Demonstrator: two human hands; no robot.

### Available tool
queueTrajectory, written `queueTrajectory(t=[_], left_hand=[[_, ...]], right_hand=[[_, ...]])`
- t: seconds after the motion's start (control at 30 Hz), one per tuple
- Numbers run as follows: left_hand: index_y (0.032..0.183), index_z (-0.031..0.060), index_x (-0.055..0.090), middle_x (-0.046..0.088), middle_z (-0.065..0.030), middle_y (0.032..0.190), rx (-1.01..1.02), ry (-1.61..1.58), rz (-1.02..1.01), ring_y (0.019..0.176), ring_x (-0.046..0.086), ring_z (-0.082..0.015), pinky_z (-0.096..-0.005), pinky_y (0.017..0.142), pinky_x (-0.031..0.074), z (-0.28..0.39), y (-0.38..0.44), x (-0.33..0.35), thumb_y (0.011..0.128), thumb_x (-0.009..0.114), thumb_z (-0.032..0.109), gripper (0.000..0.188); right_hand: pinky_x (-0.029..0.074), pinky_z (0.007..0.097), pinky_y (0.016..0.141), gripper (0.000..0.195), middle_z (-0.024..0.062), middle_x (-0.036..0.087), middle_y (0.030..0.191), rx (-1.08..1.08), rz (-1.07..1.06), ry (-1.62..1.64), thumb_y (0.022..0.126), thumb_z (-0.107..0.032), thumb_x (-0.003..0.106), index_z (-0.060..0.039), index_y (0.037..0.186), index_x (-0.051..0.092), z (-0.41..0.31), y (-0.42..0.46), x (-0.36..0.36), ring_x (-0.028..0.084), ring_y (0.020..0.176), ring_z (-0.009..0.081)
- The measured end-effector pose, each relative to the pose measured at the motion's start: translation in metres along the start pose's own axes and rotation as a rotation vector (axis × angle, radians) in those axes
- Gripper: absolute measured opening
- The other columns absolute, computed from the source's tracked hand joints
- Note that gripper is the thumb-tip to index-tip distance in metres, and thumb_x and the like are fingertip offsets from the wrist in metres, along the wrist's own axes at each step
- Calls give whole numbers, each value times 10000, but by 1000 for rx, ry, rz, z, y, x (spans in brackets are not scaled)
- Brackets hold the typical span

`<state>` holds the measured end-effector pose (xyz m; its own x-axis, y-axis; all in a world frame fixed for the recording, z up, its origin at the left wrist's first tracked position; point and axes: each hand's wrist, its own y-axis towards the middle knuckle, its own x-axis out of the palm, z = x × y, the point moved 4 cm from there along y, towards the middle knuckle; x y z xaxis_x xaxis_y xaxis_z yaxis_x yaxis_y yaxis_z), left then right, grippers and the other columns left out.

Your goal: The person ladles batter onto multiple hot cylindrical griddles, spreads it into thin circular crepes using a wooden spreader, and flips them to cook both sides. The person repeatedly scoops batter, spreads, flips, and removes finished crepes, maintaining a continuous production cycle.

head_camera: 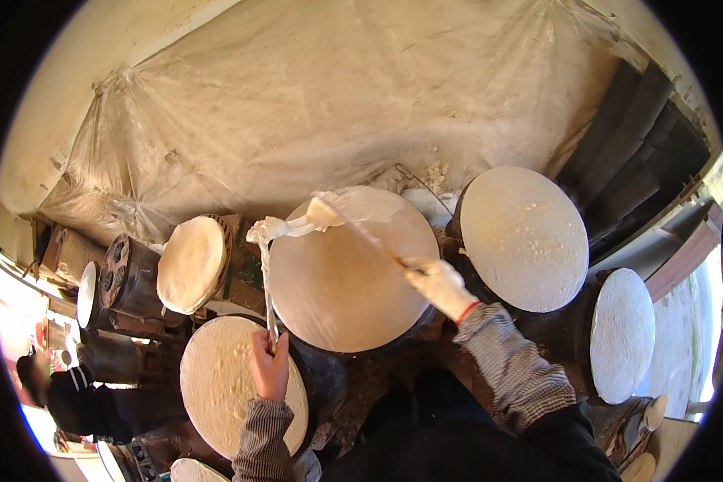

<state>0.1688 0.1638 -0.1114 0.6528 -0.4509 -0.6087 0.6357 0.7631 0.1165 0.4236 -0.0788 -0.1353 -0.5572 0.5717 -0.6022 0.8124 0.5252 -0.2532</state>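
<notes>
My left hand (270,366) is bare and closed around the handle of a ladle (270,313), its upper end coated in pale batter (269,230). My right hand (441,286), in a whitish glove, grips the wooden handle of a spreader or scraper (367,234), partly blurred. Its pale head rests over the upper left of a large round griddle (343,289), where batter stretches between it and the ladle. Wet batter covers the griddle's top part; the rest looks smooth and tan. Below my left hand lies another round griddle with a pale, bubbled flatbread (211,373).
Griddles with pale batter rounds (524,241) (622,337) stand at the right. A stack of flatbreads (191,265) lies at the left, near metal stoves (138,280). Plastic sheeting (337,102) covers the wall behind. A person in dark clothes (96,403) is at the lower left.
</notes>
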Motion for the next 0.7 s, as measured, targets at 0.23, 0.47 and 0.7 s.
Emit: queueTrajectory(t=[0.23,0.47,0.7], left_hand=[[884,15,494,415,9,646,-53,-52,93,560,355,-74,-242,492,313,34,-19,-3,836,648,165,221],[922,20,487,429,23,659,-127,-82,172,572,359,-45,-209,491,284,36,-57,-23,837,642,122,204],[933,21,477,427,36,688,-233,-262,157,594,368,-38,-196,516,303,37,-69,-4,868,607,119,175]], right_hand=[[470,334,878,345,97,637,1080,-199,-87,-6,869,-320,530,-171,1172,597,-2,29,30,601,998,280],[482,294,861,367,72,646,1102,-20,-201,177,859,-314,553,-144,1181,598,28,44,-19,623,992,221],[467,300,892,384,45,612,1175,-232,-385,-7,845,-328,564,-177,1197,586,-9,41,-16,587,1061,231]])
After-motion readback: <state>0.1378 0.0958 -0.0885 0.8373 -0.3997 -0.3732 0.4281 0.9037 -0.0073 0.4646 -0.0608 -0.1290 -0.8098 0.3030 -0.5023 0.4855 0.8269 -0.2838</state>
